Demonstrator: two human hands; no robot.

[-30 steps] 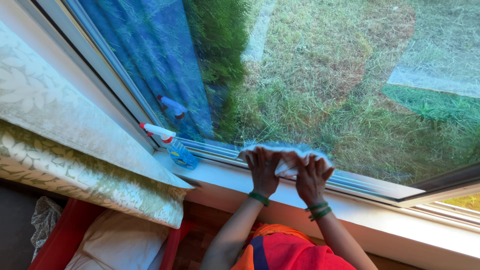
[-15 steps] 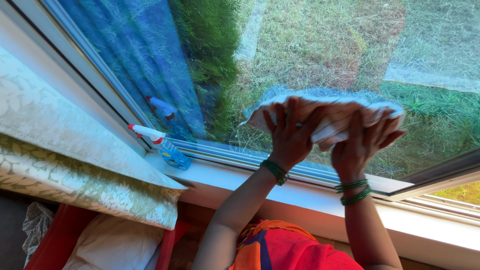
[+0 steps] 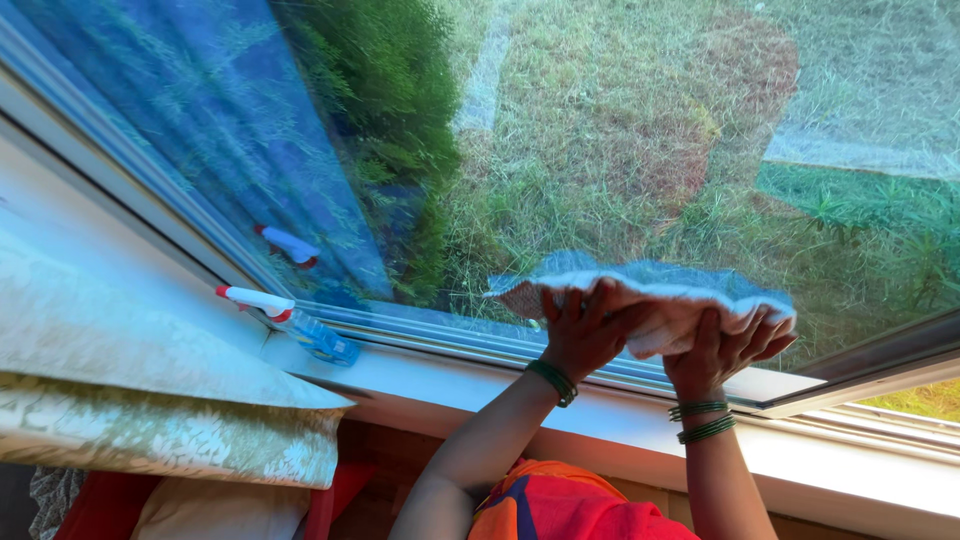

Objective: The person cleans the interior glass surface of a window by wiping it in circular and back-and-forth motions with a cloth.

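White cloth (image 3: 655, 300) lay pressed against the low window glass (image 3: 620, 130) under both the left hand (image 3: 590, 325) and right hand (image 3: 725, 345), each gripping it; the pane above looked unwiped, I judged.

Open glass (image 3: 640, 130) above, spray bottle (image 3: 300, 322) blocking sill (image 3: 450, 375) leftward

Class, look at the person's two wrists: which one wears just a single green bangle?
The left hand's wrist: one green bangle. The right hand's wrist carries several green bangles.
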